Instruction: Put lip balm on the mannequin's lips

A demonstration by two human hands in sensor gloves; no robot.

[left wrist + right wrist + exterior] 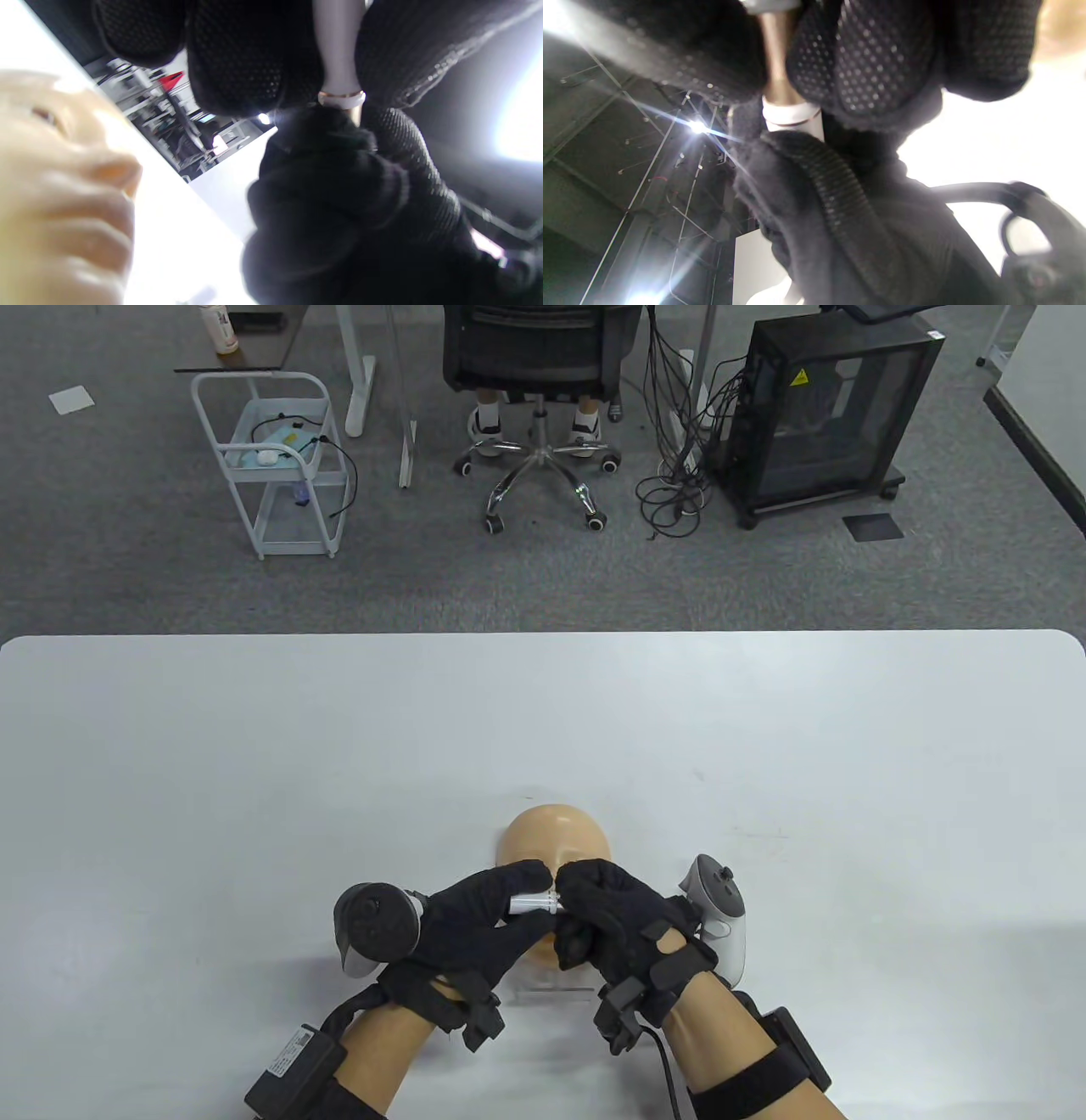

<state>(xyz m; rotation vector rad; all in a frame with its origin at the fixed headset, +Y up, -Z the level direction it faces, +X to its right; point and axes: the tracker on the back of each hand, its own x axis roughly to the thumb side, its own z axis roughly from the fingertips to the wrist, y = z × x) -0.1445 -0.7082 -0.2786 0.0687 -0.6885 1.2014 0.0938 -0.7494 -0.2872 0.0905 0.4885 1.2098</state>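
Table view: two gloved hands meet at the near edge of the white table (254,729), sharing one small white lip balm tube (533,904) held level between them. The left hand (475,920) grips the tube's white barrel; the right hand (611,916) closes its fingertips around the other end, likely to pull off the cap or twist up the stick. The wrist views show a thin white ring and a brass-coloured section (777,63) at the seam where the two grips meet, which suggests the tube is being opened rather than applied. Neither hand is free or spread; both are curled tight on the tube. Directly behind and partly under the hands stands the mannequin head (556,840), face toward the person, its lips (80,220) bare and close beside the hands but untouched by the balm. Beyond the table lie grey carpet, a rolling office chair (539,381), a white wire cart (271,466) and a black equipment cabinet (823,415).
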